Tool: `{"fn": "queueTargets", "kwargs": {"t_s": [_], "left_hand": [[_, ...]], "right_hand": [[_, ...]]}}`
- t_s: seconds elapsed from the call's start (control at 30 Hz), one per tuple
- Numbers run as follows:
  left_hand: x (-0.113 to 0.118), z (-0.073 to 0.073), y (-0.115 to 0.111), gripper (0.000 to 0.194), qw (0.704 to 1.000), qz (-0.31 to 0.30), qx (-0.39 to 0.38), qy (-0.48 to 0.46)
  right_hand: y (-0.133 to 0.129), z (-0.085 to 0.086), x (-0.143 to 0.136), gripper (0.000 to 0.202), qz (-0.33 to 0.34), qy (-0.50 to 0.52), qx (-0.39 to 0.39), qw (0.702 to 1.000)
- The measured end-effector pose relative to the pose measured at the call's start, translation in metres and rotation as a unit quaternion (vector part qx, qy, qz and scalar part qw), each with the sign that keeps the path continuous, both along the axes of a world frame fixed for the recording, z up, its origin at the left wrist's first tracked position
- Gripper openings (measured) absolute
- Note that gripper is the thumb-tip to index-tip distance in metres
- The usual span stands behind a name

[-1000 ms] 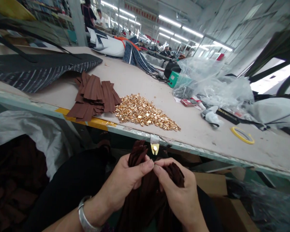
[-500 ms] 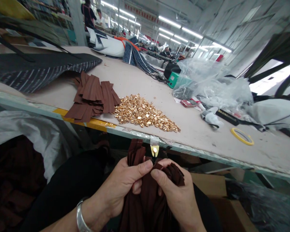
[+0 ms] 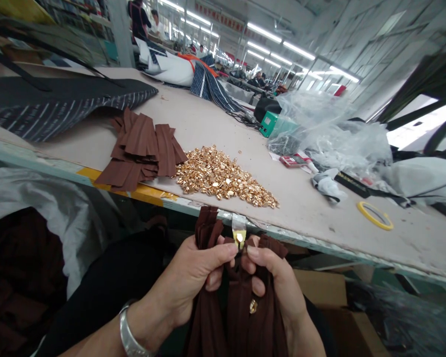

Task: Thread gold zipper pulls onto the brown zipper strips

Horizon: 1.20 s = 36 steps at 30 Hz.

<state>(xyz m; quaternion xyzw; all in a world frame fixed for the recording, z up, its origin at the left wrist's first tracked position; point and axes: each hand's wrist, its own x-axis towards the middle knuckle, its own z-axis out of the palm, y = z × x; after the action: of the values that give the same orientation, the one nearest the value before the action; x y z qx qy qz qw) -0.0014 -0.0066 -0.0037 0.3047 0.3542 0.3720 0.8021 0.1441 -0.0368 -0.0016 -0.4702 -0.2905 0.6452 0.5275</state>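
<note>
Brown zipper tapes (image 3: 241, 302) hang in a bunch from both hands below the table edge. My left hand (image 3: 204, 267) is closed on one folded bundle, its thumb pressed near a tape end. My right hand (image 3: 273, 272) pinches the other tape ends, with more folded tape behind its fingers. Between the two thumbs a small fixture (image 3: 239, 228) juts from the table edge, with a gold zipper slider (image 3: 240, 238) on it. Another gold slider (image 3: 253, 306) sits on the tape under my right fingers. Whether the tape ends touch the fixture I cannot tell.
A heap of gold sliders (image 3: 223, 178) lies on the table (image 3: 312, 233), beside stacked brown tapes (image 3: 141, 148). Farther right are a yellow tape roll (image 3: 374, 215), clear plastic bags (image 3: 330, 129) and a green box (image 3: 269, 124). A cardboard box (image 3: 319, 287) stands below.
Both hands have risen slightly toward the fixture, and my right hand has shifted a little right. A gold slider on the tape below my right fingers has come into view.
</note>
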Motion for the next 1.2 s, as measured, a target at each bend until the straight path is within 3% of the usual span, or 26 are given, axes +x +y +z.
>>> {"fn": "queueTargets", "kwargs": {"t_s": [0.23, 0.6, 0.8, 1.2], "left_hand": [[0.002, 0.004, 0.005, 0.024, 0.999, -0.022, -0.012, 0.026], [0.005, 0.004, 0.010, 0.023, 0.999, -0.022, -0.025, 0.018], [0.007, 0.005, 0.009, 0.022, 0.999, -0.006, 0.000, 0.035], [0.008, 0.006, 0.006, 0.024, 0.991, 0.068, 0.073, 0.089]], "right_hand": [[0.004, -0.002, 0.000, 0.025, -0.023, 0.005, -0.036, 0.999], [0.008, 0.004, -0.003, 0.025, 0.012, 0.009, -0.012, 1.000], [0.008, 0.002, -0.003, 0.025, 0.021, 0.006, -0.018, 1.000], [0.008, 0.005, -0.009, 0.028, -0.032, -0.011, 0.023, 0.999]]}}
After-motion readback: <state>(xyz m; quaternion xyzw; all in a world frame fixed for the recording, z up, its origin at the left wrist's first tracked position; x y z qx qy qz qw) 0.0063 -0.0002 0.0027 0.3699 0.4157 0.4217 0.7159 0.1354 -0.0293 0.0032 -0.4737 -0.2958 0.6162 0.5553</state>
